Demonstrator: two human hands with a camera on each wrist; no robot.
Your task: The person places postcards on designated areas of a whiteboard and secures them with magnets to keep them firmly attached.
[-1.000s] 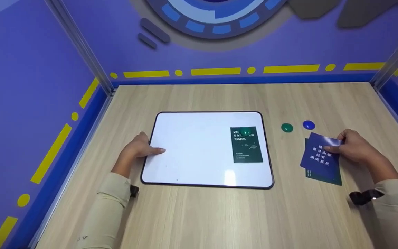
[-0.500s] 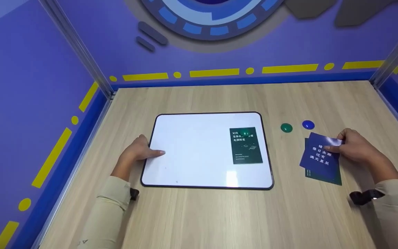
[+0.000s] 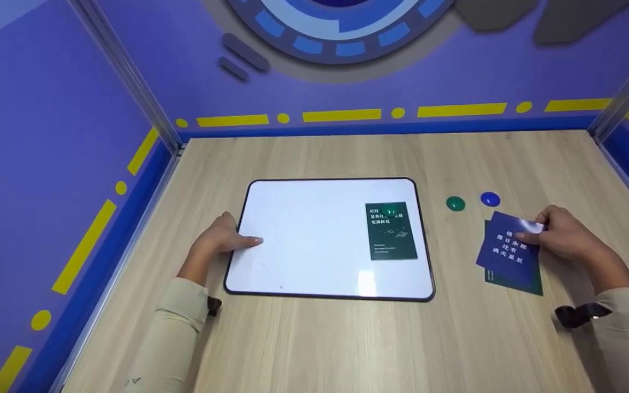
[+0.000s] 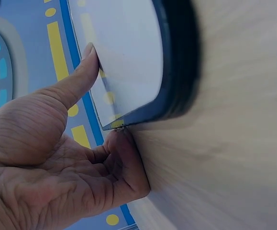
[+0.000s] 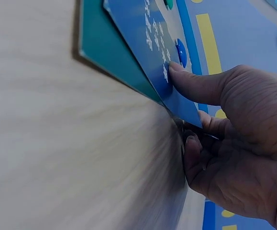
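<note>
Well, at the far left my left hand (image 3: 219, 234) grips the board (image 3: 303, 240), thumb flat on the white face and fingers bent in at the edge, I'd judge to steady it on the bench (image 3: 320, 349). Near the board's right side lies a green card (image 3: 392, 243), a green disc (image 3: 389, 209) on its upper part, probably pinning it. Right of the board, another green disc (image 3: 455, 203) and a blue disc (image 3: 490, 199) sit side by side on the bench, likely spares. Then comes the blue card (image 3: 511, 245), overlapping a lower card (image 3: 527, 286); my right hand (image 3: 563, 234) pinches its right edge, thumb on top, which leaves most of the lettering uncovered.

From above, my bent left fingers are mostly hidden; the left wrist view shows them curled at the dark frame, though I can't tell how far under they reach. The right wrist view shows what the head view hides: the blue card's corner between thumb and curled fingers, and the blue disc's domed side.
</note>
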